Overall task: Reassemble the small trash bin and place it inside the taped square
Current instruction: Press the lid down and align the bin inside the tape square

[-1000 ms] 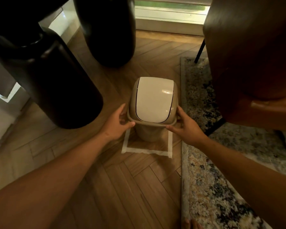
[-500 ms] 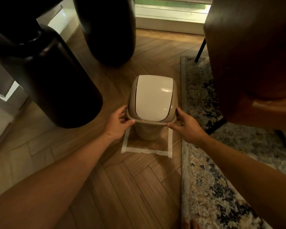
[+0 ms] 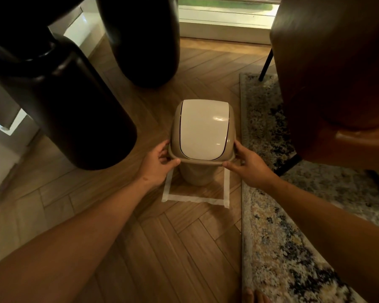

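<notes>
The small beige trash bin (image 3: 196, 176) stands upright on the wooden floor with its domed top and white swing lid (image 3: 204, 130) fitted on. Its base sits within the white taped square (image 3: 195, 199), toward the far side. My left hand (image 3: 160, 166) grips the left rim of the top. My right hand (image 3: 246, 167) grips the right rim, thumb under the front edge.
Two large dark vases stand close by: one (image 3: 64, 101) to the bin's left, another (image 3: 140, 38) behind it. A patterned rug (image 3: 278, 248) borders the square's right side. A brown leather chair (image 3: 333, 73) with a thin black leg looms at right.
The bin and both hands have shifted slightly away from me and settled over the taped square. The grip on the rim is unchanged.
</notes>
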A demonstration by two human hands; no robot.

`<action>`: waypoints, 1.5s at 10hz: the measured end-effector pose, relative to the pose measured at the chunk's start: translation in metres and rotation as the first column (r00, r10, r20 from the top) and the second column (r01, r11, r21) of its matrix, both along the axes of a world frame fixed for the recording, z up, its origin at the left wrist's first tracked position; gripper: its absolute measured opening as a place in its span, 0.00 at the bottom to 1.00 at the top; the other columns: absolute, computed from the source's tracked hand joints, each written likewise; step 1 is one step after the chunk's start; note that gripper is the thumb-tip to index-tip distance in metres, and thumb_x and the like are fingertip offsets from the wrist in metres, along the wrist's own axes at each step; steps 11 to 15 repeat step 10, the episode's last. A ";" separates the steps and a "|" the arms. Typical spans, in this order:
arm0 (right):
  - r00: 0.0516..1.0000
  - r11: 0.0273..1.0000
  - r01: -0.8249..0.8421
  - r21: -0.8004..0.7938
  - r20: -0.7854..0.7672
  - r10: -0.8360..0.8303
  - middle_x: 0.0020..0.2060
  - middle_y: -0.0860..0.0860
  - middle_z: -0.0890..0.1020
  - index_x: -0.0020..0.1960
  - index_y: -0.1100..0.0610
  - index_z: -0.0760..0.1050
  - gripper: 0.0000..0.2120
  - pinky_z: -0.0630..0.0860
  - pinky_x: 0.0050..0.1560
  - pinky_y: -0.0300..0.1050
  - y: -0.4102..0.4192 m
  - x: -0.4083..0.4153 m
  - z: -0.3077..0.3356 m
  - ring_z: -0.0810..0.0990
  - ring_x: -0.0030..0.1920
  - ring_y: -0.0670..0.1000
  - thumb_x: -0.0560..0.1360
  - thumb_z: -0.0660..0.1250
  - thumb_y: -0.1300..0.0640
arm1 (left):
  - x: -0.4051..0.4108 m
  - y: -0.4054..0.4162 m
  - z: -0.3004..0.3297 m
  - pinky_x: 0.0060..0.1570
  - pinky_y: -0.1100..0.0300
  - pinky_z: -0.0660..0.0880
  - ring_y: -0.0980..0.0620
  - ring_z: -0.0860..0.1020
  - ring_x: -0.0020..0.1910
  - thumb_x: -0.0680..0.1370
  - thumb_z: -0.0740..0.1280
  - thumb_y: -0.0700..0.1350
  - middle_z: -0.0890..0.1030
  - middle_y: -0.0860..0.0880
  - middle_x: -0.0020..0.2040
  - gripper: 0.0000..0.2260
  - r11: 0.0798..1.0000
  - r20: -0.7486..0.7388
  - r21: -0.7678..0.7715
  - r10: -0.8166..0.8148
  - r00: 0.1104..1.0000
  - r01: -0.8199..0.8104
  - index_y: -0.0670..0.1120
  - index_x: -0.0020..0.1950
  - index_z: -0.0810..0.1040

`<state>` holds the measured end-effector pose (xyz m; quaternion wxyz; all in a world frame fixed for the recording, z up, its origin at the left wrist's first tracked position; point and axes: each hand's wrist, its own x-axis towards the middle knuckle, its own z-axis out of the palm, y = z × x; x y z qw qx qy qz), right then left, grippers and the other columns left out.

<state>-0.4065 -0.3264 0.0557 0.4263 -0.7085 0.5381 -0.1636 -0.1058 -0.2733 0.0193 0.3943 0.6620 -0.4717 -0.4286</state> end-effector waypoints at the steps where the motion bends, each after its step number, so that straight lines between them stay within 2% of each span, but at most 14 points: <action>1: 1.000 1.000 0.005 0.000 -0.003 -0.005 0.77 0.48 0.70 0.84 0.43 0.50 0.44 0.72 0.72 0.56 0.000 0.001 0.000 0.72 0.73 0.50 0.77 0.74 0.48 | 0.000 0.001 0.002 0.50 0.73 0.75 0.65 0.77 0.55 0.73 0.77 0.42 0.77 0.49 0.69 0.38 1.000 0.006 0.002 -0.005 1.000 0.005 0.51 0.79 0.64; 2: 1.000 1.000 0.006 0.006 0.005 -0.006 0.77 0.48 0.70 0.84 0.43 0.50 0.44 0.71 0.72 0.56 0.001 0.000 -0.001 0.71 0.74 0.50 0.77 0.74 0.49 | -0.002 0.001 0.002 0.49 0.75 0.74 0.67 0.76 0.53 0.73 0.76 0.40 0.76 0.47 0.70 0.37 1.000 0.002 0.001 -0.003 1.000 0.003 0.49 0.79 0.63; 4: 0.999 1.000 0.012 0.022 0.030 -0.012 0.78 0.48 0.69 0.84 0.44 0.50 0.44 0.70 0.73 0.54 0.002 0.000 -0.001 0.70 0.75 0.50 0.78 0.74 0.50 | -0.004 0.003 0.006 0.51 0.72 0.75 0.55 0.77 0.61 0.74 0.76 0.40 0.76 0.46 0.70 0.37 1.000 0.023 -0.009 -0.004 1.000 0.004 0.49 0.79 0.63; 5: 0.999 1.000 0.003 0.027 0.047 -0.005 0.78 0.48 0.68 0.84 0.44 0.50 0.44 0.70 0.73 0.56 0.002 0.000 -0.003 0.70 0.75 0.51 0.78 0.73 0.50 | -0.002 0.002 0.006 0.49 0.73 0.75 0.58 0.78 0.58 0.74 0.76 0.42 0.77 0.49 0.67 0.37 1.000 0.042 -0.010 -0.013 0.999 0.014 0.50 0.79 0.63; 6: 0.998 0.999 0.030 0.044 0.054 -0.033 0.78 0.47 0.68 0.84 0.43 0.50 0.44 0.72 0.72 0.59 0.003 0.000 -0.004 0.71 0.74 0.52 0.77 0.74 0.48 | -0.001 0.003 0.004 0.46 0.76 0.74 0.67 0.77 0.52 0.73 0.77 0.45 0.77 0.56 0.61 0.37 1.000 0.062 0.004 -0.025 0.998 0.024 0.52 0.79 0.63; 7: 0.994 0.997 0.062 0.049 0.091 -0.067 0.78 0.46 0.68 0.83 0.41 0.50 0.45 0.72 0.72 0.59 0.005 -0.002 -0.005 0.71 0.73 0.53 0.76 0.74 0.43 | -0.001 0.006 0.003 0.51 0.71 0.76 0.66 0.78 0.55 0.73 0.76 0.48 0.76 0.56 0.65 0.38 1.000 0.046 0.006 -0.025 0.999 0.025 0.53 0.79 0.61; 8: 0.991 0.993 0.110 0.048 0.072 -0.114 0.79 0.47 0.67 0.83 0.41 0.49 0.47 0.71 0.72 0.55 0.007 -0.003 -0.004 0.71 0.74 0.53 0.73 0.72 0.35 | 0.003 0.009 0.004 0.60 0.57 0.76 0.55 0.77 0.63 0.74 0.75 0.53 0.74 0.50 0.72 0.39 1.000 0.067 0.018 0.004 0.998 -0.005 0.54 0.80 0.59; 9: 0.989 0.991 0.133 0.033 0.063 -0.135 0.79 0.46 0.66 0.83 0.42 0.50 0.48 0.70 0.71 0.50 0.008 -0.005 0.002 0.69 0.74 0.51 0.71 0.69 0.31 | 0.008 0.013 0.009 0.52 0.66 0.74 0.59 0.76 0.59 0.74 0.74 0.55 0.73 0.48 0.72 0.39 0.999 0.109 0.027 0.019 0.994 -0.022 0.55 0.80 0.59; 10: 0.992 0.994 0.110 -0.006 0.070 -0.110 0.76 0.40 0.67 0.82 0.41 0.51 0.47 0.68 0.67 0.36 0.011 -0.004 0.024 0.68 0.73 0.46 0.71 0.69 0.31 | 0.009 0.018 0.030 0.48 0.69 0.72 0.62 0.75 0.57 0.74 0.74 0.57 0.73 0.49 0.72 0.37 1.000 0.158 0.010 0.015 0.987 -0.016 0.56 0.79 0.60; 15: 0.992 0.994 0.110 -0.006 0.070 -0.110 0.76 0.40 0.67 0.82 0.41 0.51 0.47 0.68 0.67 0.36 0.011 -0.004 0.024 0.68 0.73 0.46 0.71 0.69 0.31 | 0.009 0.018 0.030 0.48 0.69 0.72 0.62 0.75 0.57 0.74 0.74 0.57 0.73 0.49 0.72 0.37 1.000 0.158 0.010 0.015 0.987 -0.016 0.56 0.79 0.60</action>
